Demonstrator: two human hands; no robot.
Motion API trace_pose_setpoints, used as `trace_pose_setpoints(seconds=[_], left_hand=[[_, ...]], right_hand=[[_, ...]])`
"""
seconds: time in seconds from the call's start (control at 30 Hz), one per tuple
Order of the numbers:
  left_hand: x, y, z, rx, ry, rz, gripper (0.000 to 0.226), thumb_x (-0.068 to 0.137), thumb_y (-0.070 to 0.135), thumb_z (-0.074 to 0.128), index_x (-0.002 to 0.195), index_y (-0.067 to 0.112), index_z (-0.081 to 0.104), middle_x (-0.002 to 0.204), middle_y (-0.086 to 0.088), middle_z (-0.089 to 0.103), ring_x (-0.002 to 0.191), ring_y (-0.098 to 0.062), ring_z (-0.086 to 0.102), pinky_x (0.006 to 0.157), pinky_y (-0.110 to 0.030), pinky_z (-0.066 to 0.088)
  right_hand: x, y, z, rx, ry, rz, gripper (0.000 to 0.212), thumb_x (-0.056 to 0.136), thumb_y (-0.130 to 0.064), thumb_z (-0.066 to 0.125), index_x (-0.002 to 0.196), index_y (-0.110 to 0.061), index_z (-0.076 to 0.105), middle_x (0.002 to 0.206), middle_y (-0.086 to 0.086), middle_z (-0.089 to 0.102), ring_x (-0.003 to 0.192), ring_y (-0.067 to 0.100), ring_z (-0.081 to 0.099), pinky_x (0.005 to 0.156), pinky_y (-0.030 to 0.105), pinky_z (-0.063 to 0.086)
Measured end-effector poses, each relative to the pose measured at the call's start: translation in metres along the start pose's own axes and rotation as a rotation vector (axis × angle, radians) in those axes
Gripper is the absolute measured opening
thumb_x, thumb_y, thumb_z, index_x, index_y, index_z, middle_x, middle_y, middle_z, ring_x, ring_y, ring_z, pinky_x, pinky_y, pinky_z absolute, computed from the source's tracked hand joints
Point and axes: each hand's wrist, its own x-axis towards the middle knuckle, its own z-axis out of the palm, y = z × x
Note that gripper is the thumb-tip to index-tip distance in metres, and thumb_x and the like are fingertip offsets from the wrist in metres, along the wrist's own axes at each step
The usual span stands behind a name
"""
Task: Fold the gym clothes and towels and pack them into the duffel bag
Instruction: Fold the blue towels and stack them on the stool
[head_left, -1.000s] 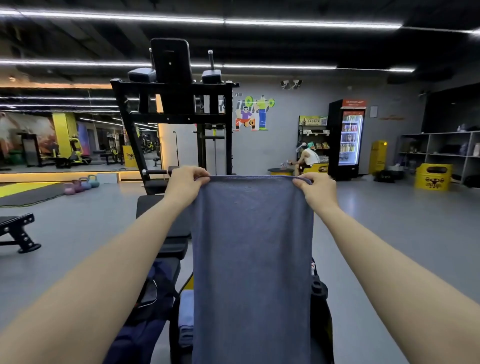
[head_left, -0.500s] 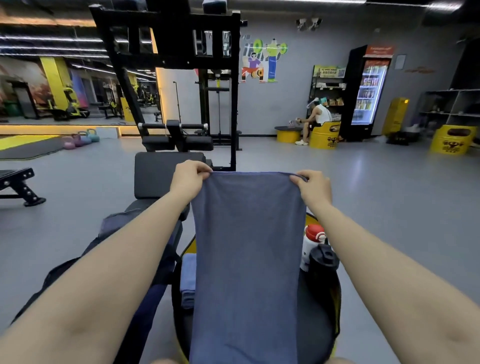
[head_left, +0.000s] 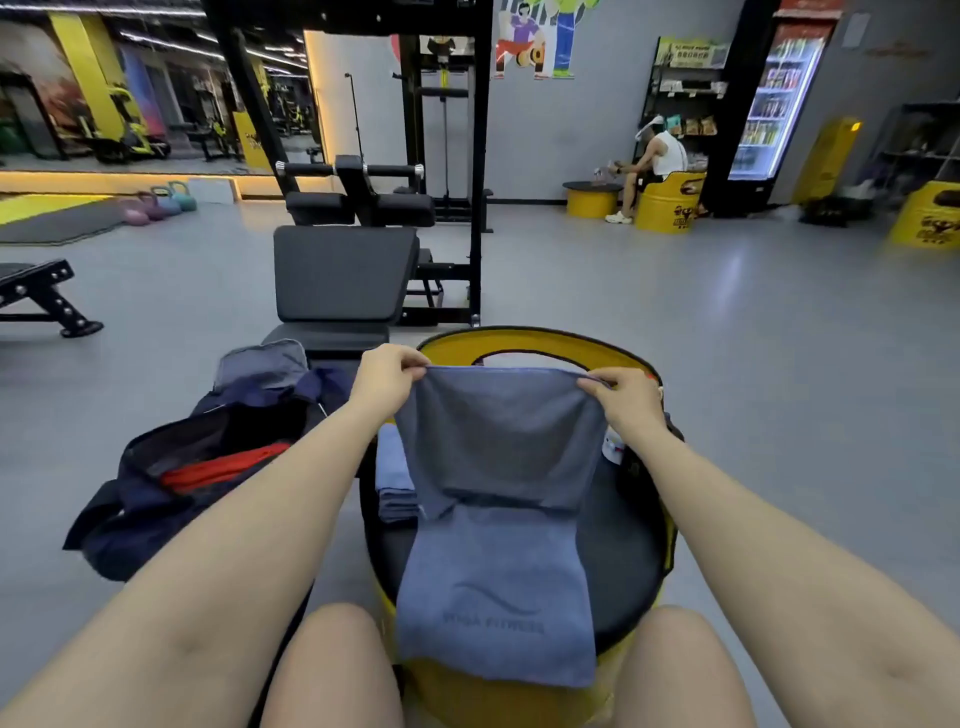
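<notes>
A blue-grey towel (head_left: 498, 519) lies doubled over the black padded top of a yellow barrel stool (head_left: 634, 561) in front of my knees. Its lower half hangs over the near edge, and the upper half is lifted. My left hand (head_left: 387, 379) pinches the top left corner and my right hand (head_left: 626, 392) pinches the top right corner, the edge stretched between them. A folded blue towel (head_left: 392, 483) lies on the stool at the left. The open navy duffel bag (head_left: 171, 493) sits on the floor to the left, with something red (head_left: 223, 467) inside.
A bottle with a white label (head_left: 613, 449) stands on the stool under my right wrist. A black gym bench and machine (head_left: 343, 275) stand just beyond. A low bench (head_left: 36, 296) is at far left. A person sits on a yellow barrel (head_left: 667, 205) far off.
My hands have lowered the towel's top edge towards the stool. The towel, which hung straight, now lies draped over the stool with a fold across its middle. The view has tilted downward.
</notes>
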Motion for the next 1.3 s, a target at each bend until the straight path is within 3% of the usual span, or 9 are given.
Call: trace_pose_setpoints(seconds=[0.13, 0.27, 0.37, 0.43, 0.63, 0.73, 0.87, 1.2, 1.3], left_hand=[[-0.026, -0.019, 0.010, 0.007, -0.057, -0.030, 0.017, 0.092, 0.007, 0.059, 0.098, 0.010, 0.074, 0.107, -0.006, 0.070, 0.106, -0.020, 0.060, 0.082, -0.022, 0.039], [-0.057, -0.039, 0.027, 0.005, -0.146, -0.059, 0.017, 0.092, 0.006, 0.058, 0.099, 0.009, 0.073, 0.110, -0.007, 0.069, 0.107, -0.021, 0.059, 0.084, -0.022, 0.039], [-0.080, -0.056, 0.044, 0.015, -0.186, -0.096, 0.017, 0.092, 0.006, 0.059, 0.101, 0.006, 0.072, 0.110, -0.007, 0.069, 0.108, -0.021, 0.060, 0.084, -0.020, 0.038], [-0.094, -0.067, 0.056, 0.025, -0.221, -0.122, 0.017, 0.092, 0.007, 0.059, 0.102, 0.006, 0.072, 0.111, -0.007, 0.069, 0.108, -0.021, 0.060, 0.084, -0.021, 0.038], [-0.127, -0.090, 0.081, 0.073, -0.332, -0.155, 0.017, 0.090, 0.006, 0.061, 0.103, 0.006, 0.072, 0.109, -0.009, 0.070, 0.105, -0.021, 0.061, 0.081, -0.019, 0.037], [-0.134, -0.097, 0.086, 0.102, -0.374, -0.161, 0.015, 0.088, 0.007, 0.063, 0.099, 0.007, 0.073, 0.105, -0.007, 0.071, 0.102, -0.018, 0.062, 0.078, -0.016, 0.036], [-0.137, -0.102, 0.090, 0.100, -0.370, -0.175, 0.014, 0.088, 0.007, 0.064, 0.098, 0.006, 0.073, 0.104, -0.007, 0.071, 0.095, -0.015, 0.061, 0.076, -0.015, 0.036], [-0.124, -0.123, 0.099, 0.087, -0.385, -0.316, 0.019, 0.093, 0.011, 0.058, 0.105, 0.005, 0.070, 0.113, -0.011, 0.068, 0.108, -0.023, 0.059, 0.082, -0.021, 0.038], [-0.114, -0.129, 0.107, 0.038, -0.375, -0.409, 0.022, 0.094, 0.011, 0.056, 0.110, 0.002, 0.067, 0.117, -0.014, 0.065, 0.113, -0.027, 0.057, 0.092, -0.028, 0.041]], right_hand=[[-0.029, 0.018, 0.008, 0.018, -0.102, 0.023, 0.025, 0.090, -0.022, 0.065, 0.108, -0.005, 0.071, 0.107, 0.008, 0.069, 0.102, 0.020, 0.058, 0.084, 0.026, 0.041], [-0.062, 0.042, 0.016, -0.008, -0.187, 0.050, 0.018, 0.089, -0.020, 0.067, 0.102, -0.010, 0.074, 0.103, 0.007, 0.071, 0.097, 0.017, 0.060, 0.079, 0.023, 0.040], [-0.086, 0.062, 0.024, -0.042, -0.236, 0.117, 0.014, 0.089, -0.019, 0.067, 0.097, -0.011, 0.076, 0.093, 0.008, 0.071, 0.090, 0.019, 0.060, 0.075, 0.027, 0.043], [-0.100, 0.075, 0.031, -0.073, -0.274, 0.161, 0.013, 0.089, -0.021, 0.067, 0.095, -0.013, 0.076, 0.088, 0.005, 0.070, 0.094, 0.022, 0.061, 0.079, 0.031, 0.045], [-0.130, 0.101, 0.047, -0.197, -0.365, 0.216, 0.021, 0.088, -0.022, 0.068, 0.093, -0.001, 0.072, 0.098, 0.017, 0.070, 0.097, 0.031, 0.062, 0.084, 0.040, 0.049], [-0.133, 0.107, 0.052, -0.223, -0.409, 0.228, 0.012, 0.088, -0.020, 0.068, 0.088, -0.011, 0.075, 0.096, 0.005, 0.073, 0.094, 0.022, 0.064, 0.085, 0.037, 0.051], [-0.132, 0.111, 0.057, -0.246, -0.421, 0.240, 0.011, 0.089, -0.021, 0.066, 0.089, -0.013, 0.074, 0.096, 0.003, 0.072, 0.093, 0.019, 0.065, 0.088, 0.040, 0.053], [-0.112, 0.132, 0.067, -0.294, -0.384, 0.302, 0.015, 0.090, -0.017, 0.064, 0.095, -0.007, 0.073, 0.097, 0.009, 0.071, 0.092, 0.023, 0.063, 0.081, 0.036, 0.052], [-0.100, 0.144, 0.074, -0.314, -0.393, 0.342, 0.017, 0.091, -0.020, 0.063, 0.102, -0.009, 0.071, 0.104, 0.009, 0.069, 0.089, 0.019, 0.059, 0.076, 0.031, 0.048]])
